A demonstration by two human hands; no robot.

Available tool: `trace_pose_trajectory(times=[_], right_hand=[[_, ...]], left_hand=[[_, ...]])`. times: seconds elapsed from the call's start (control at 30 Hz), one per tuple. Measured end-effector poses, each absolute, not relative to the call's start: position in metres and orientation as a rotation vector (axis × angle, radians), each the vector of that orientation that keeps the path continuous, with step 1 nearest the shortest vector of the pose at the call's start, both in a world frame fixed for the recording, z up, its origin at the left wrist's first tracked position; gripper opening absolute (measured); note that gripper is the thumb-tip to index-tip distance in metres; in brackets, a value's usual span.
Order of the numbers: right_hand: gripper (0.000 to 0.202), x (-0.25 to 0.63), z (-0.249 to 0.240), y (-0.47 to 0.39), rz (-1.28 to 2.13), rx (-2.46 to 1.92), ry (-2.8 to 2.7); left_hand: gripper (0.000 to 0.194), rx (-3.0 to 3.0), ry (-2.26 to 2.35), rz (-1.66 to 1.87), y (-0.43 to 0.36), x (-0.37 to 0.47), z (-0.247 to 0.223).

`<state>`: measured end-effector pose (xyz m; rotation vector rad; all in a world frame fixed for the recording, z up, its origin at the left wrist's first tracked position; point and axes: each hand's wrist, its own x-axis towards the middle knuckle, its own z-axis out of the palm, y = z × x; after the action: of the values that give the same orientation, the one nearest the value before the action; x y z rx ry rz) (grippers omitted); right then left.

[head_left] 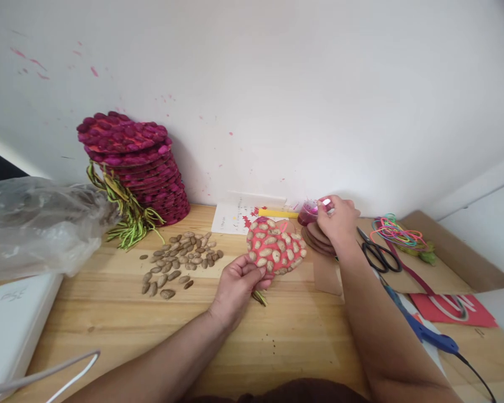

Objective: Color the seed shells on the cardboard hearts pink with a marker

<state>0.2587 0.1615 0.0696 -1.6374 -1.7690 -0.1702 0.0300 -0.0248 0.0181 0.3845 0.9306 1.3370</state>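
Observation:
My left hand [244, 282] pinches the lower left edge of a red disc [277, 258] covered with unshelled peanuts, tilted up above the table. Behind it, my right hand [338, 221] is closed on a small white object [326, 202], mostly hidden by the fingers, beside a clear cup [308, 214] of magenta paint. Below that hand sits a stack of brown cardboard discs [317, 239]. Loose peanuts [185, 254] are spread on the wood left of my left hand. Some green strands [260, 298] show under the red disc.
At the back left stands a tall stack of magenta peanut-covered discs [151, 173] with a green tassel [130, 218]. Plastic bag [33, 224] and white box [23, 319] lie left. Scissors [380, 254], colored cords [397, 232], cardboard box [466, 252] and blue glue gun [432, 336] lie right.

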Motion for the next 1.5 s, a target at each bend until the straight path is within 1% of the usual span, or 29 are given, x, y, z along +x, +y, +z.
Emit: trace_pose_trajectory(times=[0.17, 0.27, 0.43, 0.53, 0.67, 0.73, 1.0, 1.2, 1.5], right_hand=[[0.027, 0.260, 0.077, 0.158, -0.199, -1.663, -1.721], [0.027, 0.259, 0.089, 0.154, -0.185, -1.585, -1.645], [0.029, 0.239, 0.115, 0.130, 0.171, -1.237, -1.560], [0.026, 0.217, 0.126, 0.104, 0.317, -1.047, -1.668], [0.025, 0.196, 0.127, 0.078, 0.474, -0.942, -1.829], [0.024, 0.191, 0.125, 0.072, 0.456, -0.913, -1.870], [0.017, 0.186, 0.122, 0.072, 0.161, -0.873, -1.988], [0.019, 0.182, 0.120, 0.071, 0.155, -0.857, -2.016], [0.013, 0.182, 0.118, 0.072, 0.131, -0.850, -2.034]], left_hand=[[0.048, 0.365, 0.906, 1.355, -0.024, 0.031, 0.019], [0.049, 0.372, 0.909, 1.367, -0.024, 0.031, 0.020], [0.049, 0.415, 0.925, 1.377, -0.025, 0.031, 0.021], [0.048, 0.445, 0.940, 1.384, -0.026, 0.031, 0.022], [0.047, 0.454, 0.957, 1.407, -0.027, 0.030, 0.022], [0.047, 0.453, 0.961, 1.408, -0.026, 0.030, 0.022], [0.048, 0.442, 0.946, 1.409, -0.026, 0.030, 0.023], [0.051, 0.450, 0.950, 1.401, -0.026, 0.030, 0.023], [0.047, 0.429, 0.930, 1.418, -0.026, 0.030, 0.022]])
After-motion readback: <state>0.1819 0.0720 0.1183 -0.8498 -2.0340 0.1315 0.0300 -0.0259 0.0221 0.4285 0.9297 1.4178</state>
